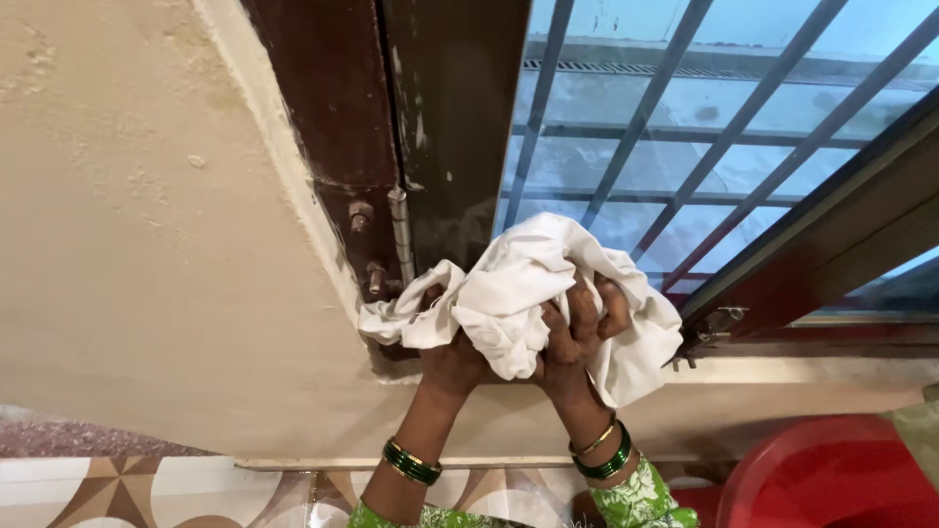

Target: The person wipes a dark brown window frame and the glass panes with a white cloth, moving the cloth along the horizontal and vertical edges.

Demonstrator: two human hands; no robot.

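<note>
- Both hands are closed on a bunched white cloth, held against the lower corner of the dark brown window frame. The left hand grips it from below, mostly hidden by folds. The right hand has its fingers curled over the top.
- A loose fold hangs just beside the metal hinge and two bolts. It could snag or tear there if dragged across.
- Knuckles pressed hard into that corner risk a scrape on the bolt heads.
- The cloth bulges loosely to the right. A slack hold could let it drop toward the red plastic tub below.
- The green bangles sit near the ledge and may knock against the painted wall.
- Beyond the pane, the window grille is well apart.
</note>
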